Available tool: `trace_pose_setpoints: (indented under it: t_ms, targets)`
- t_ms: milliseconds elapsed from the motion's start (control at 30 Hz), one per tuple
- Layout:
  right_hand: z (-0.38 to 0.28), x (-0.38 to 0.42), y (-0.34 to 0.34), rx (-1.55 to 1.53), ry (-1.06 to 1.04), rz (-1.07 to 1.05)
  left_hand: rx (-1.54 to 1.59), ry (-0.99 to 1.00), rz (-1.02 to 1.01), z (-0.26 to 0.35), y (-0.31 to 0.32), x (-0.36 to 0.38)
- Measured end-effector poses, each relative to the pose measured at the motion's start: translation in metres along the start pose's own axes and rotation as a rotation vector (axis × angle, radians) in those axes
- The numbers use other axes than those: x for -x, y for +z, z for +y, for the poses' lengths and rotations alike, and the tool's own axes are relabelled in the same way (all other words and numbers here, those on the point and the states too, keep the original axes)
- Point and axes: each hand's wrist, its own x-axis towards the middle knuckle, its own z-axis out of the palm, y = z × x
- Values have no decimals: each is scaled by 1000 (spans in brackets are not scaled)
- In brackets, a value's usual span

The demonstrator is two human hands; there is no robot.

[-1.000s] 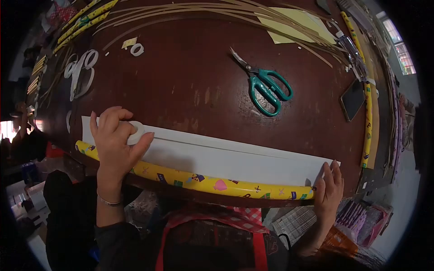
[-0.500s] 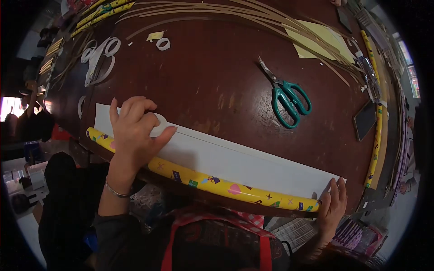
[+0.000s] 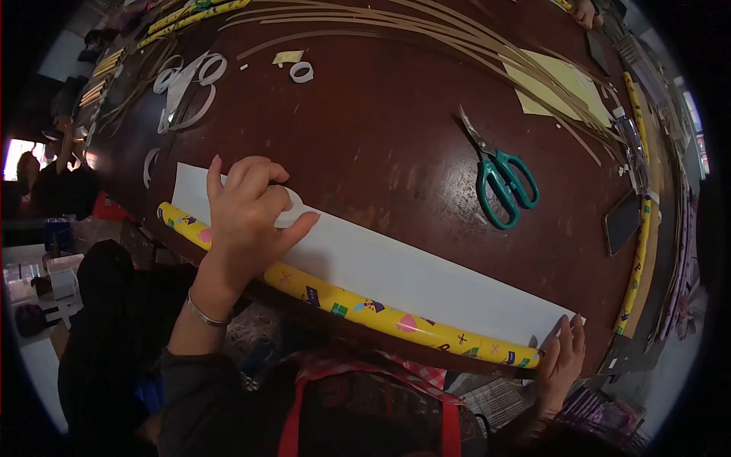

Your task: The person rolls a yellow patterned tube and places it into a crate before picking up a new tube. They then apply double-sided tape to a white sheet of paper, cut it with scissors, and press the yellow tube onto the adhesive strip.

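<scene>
A roll of yellow wrapping paper [image 3: 407,324], printed with small colourful figures, lies along the table's near edge, its white underside [image 3: 396,259] unrolled on the far side. My left hand [image 3: 251,209] is over the left part of the sheet, fingers curled round a white roll of tape [image 3: 291,209]. At the right end, my right hand [image 3: 561,358] rests with extended fingers on the sheet's corner, beside the end of the roll. Green-handled scissors [image 3: 499,179] lie on the table beyond the paper, blades partly apart, touched by neither hand.
The dark red table [image 3: 365,137] carries long brown strips [image 3: 381,23] at the back and a pale yellow sheet [image 3: 541,84]. White tape rolls [image 3: 301,72] lie at the far left, a phone [image 3: 623,225] at the right. Another person's hand [image 3: 586,14] shows at the far right.
The view has shifted, so most things appear slightly further right and lower. A thin line along the white sheet's far edge no longer shows clearly. Both hands keep nearly the same places on the paper.
</scene>
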Motion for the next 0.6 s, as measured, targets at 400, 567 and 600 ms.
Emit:
trace_pose_setpoints:
  t_ms: [400, 567, 600]
  targets:
    - [0, 1, 0, 34, 32, -25, 51, -4, 8, -4, 5, 2]
    - [-10, 0, 3, 161, 41, 19, 106, 7, 50, -8, 10, 4]
    - [-15, -1, 3, 194, 19, 79, 106, 3, 43, -7, 11, 4]
